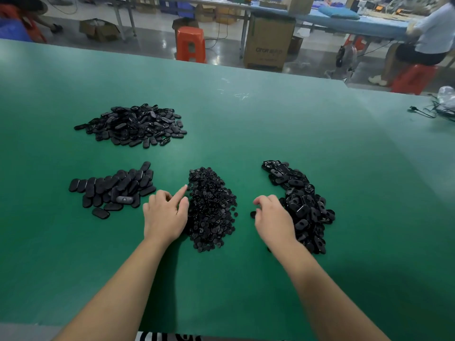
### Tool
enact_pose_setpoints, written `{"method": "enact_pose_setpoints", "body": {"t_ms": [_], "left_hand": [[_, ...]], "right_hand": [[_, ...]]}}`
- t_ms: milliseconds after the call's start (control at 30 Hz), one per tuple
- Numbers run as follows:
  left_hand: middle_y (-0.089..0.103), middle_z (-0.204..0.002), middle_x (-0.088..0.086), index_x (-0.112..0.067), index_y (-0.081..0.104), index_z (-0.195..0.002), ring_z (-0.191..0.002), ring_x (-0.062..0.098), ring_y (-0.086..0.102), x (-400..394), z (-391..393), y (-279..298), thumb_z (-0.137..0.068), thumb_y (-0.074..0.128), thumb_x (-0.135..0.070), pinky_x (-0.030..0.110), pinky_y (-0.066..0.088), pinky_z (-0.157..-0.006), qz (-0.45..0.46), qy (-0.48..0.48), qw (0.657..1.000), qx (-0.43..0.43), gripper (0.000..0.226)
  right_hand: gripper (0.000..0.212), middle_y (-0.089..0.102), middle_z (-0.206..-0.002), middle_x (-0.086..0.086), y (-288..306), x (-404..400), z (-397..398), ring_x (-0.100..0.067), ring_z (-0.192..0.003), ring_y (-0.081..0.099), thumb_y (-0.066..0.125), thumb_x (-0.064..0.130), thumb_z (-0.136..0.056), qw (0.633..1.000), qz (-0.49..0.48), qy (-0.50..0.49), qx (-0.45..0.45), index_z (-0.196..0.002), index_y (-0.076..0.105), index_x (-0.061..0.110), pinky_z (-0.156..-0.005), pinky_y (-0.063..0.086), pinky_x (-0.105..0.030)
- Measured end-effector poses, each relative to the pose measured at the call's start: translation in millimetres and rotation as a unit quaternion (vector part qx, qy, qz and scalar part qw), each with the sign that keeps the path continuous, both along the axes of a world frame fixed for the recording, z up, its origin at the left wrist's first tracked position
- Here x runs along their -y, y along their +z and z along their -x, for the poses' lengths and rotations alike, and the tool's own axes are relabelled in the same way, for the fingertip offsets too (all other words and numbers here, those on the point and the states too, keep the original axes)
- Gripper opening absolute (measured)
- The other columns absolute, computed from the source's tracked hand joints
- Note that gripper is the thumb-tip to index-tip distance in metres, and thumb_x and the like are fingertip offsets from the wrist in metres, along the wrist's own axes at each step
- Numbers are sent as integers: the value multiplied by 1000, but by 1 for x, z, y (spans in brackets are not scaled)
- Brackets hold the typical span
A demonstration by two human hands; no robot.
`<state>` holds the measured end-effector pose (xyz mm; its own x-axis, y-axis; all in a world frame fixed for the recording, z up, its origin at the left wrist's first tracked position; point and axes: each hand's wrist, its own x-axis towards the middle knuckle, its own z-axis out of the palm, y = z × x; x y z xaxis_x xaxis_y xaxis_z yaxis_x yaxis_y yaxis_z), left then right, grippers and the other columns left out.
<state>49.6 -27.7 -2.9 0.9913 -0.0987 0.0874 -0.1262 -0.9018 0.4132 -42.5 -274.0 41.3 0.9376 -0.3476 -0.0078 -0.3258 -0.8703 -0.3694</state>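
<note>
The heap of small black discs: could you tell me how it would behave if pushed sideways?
The heap of small black discs is loose, so it would probably spread rather than slide as one. Strays at its edge suggest single discs scatter easily. Being tiny and thin, each is likely light.

Mid-table, the heap of small black discs [211,207] runs as a long mound toward the near edge, with loose discs scattered at its foot. Just to its right, but apart, the pile of black oval shells [300,205] curves like a crescent, glossy and jumbled. One stray dark piece [253,214] shows between them.
</note>
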Motion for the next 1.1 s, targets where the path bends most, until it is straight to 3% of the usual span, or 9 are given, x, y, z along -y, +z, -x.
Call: {"method": "enact_pose_setpoints", "body": {"t_ms": [133,333,500,733,833,900,967,1100], "left_hand": [[39,-98,-5,-47,49,-145,-96,15,33,2,0,1,-97,18,-52,35,23,-91,-16,7,1000,-9,57],[39,-101,-4,-46,43,-148,-98,16,33,3,0,2,-100,18,-52,37,25,-93,-28,12,999,-14,55],[38,-103,-3,-51,34,-151,-99,17,33,4,-3,2,-102,19,-52,39,26,-95,-41,8,999,-28,52],[38,-97,-4,-48,45,-146,-96,17,34,6,-2,2,-102,18,-51,37,26,-92,-31,13,999,-13,52],[42,-96,-4,-43,59,-137,-96,17,37,5,-1,4,-101,18,-48,38,28,-94,12,20,1000,9,54],[46,-94,-3,-38,68,-127,-96,18,41,4,0,5,-98,19,-48,40,31,-96,51,29,998,18,57],[48,-93,-3,-34,72,-119,-97,18,44,4,0,5,-100,26,-44,42,32,-97,73,35,996,25,51],[53,-96,-3,-28,74,-113,-102,19,47,3,-2,1,-101,44,-34,42,32,-99,96,46,994,36,32]], "right_hand": [[46,46,-143,-2,7,24,-10,-26,-105,62,46,6,-100,989,56,49,-129,-143,47,22,-80,52,-36],[41,58,-136,-2,6,37,-20,-25,-120,58,52,18,-103,982,74,89,-148,-143,49,23,-96,51,-41],[32,61,-126,-1,3,41,-22,-25,-111,60,55,22,-102,981,70,98,-153,-134,56,23,-89,52,-37],[18,57,-115,0,3,43,-23,-23,-94,60,55,21,-99,986,51,85,-132,-117,62,22,-77,47,-32],[14,60,-90,5,7,42,-23,-15,-74,56,54,20,-97,991,33,63,-111,-109,59,21,-60,41,-29],[9,62,-72,3,11,39,-22,-16,-62,57,53,21,-96,995,-12,44,-85,-105,56,21,-52,42,-31],[8,71,-72,-3,15,33,-18,-24,-64,67,52,17,-96,994,-101,24,-41,-102,55,22,-59,55,-37],[17,70,-78,1,12,9,-7,-7,-69,73,47,4,-96,951,-303,-31,59,-98,58,18,-63,61,-33]]}}
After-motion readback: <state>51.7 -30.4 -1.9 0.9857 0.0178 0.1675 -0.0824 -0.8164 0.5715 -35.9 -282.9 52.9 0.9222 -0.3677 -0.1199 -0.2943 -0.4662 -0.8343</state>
